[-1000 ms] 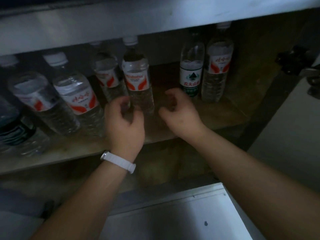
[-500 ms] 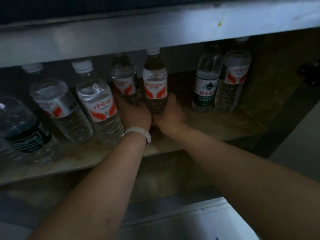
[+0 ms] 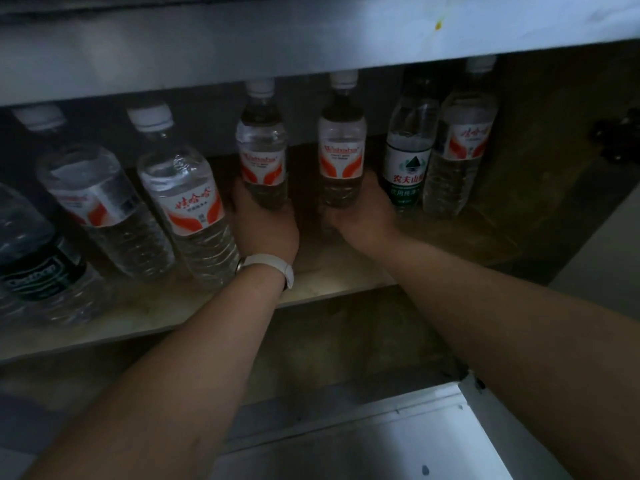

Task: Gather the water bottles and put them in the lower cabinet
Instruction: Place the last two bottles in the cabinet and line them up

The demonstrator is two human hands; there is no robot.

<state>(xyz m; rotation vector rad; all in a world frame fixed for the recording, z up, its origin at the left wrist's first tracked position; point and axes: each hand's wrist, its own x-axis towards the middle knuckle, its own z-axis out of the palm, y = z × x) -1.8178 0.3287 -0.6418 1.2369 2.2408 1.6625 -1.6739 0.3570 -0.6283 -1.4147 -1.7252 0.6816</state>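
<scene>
I see two water bottles with red-and-white labels standing upright, side by side with a gap between them, in the middle of the cabinet shelf (image 3: pixel 322 282). The left hand (image 3: pixel 266 226) is curled round the lower part of the left bottle (image 3: pixel 262 157), and the right hand (image 3: pixel 363 213) wraps the base of the right bottle (image 3: pixel 341 157) in the same way. I cannot tell whether either base touches the shelf, since the fingers hide both. A white wristband (image 3: pixel 273 266) sits on the left wrist.

Just right of the right hand stands a green-label bottle (image 3: pixel 408 164), and touching it on its far side is another red-label bottle (image 3: pixel 462 157). Left of the left hand, two more red-label bottles (both white-capped) appear to lean leftward: the nearer bottle (image 3: pixel 188 206) and the farther bottle (image 3: pixel 100 206). A dark-label bottle (image 3: pixel 34 268) sits at the left edge. A white panel (image 3: pixel 381 445) lies below the arms.
</scene>
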